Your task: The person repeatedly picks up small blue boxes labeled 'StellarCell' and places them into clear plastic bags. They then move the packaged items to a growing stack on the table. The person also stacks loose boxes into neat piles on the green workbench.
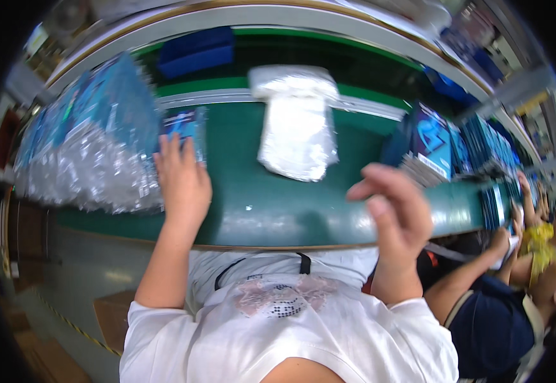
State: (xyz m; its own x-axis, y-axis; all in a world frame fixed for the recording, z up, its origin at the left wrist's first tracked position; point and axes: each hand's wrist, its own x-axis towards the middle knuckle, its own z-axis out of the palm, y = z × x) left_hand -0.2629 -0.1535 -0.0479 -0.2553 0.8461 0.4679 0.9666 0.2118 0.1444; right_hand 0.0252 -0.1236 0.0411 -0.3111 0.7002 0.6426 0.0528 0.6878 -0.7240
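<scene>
My left hand (187,182) has its fingers stretched out flat over the near part of a blue printed package in a clear plastic sleeve (192,125). That package lies right beside a long row of similar blue packages in clear bags (93,127). Above the table at the right, my right hand (400,207) is raised with thumb and bent fingers apart, nothing seen between them. A stack of clear plastic bags (297,137) lies between the hands, farther back, with part of it over the metal rail. Nearest to my right hand is a stack of blue printed boxes (428,143).
A green work table (233,217) stretches before me, with a dark belt (367,60) behind it. On that side sits a blue bin (196,51). More blue packages (488,143) stand at the right, where co-workers' arms (466,274) reach in. Cardboard (113,316) is at lower left.
</scene>
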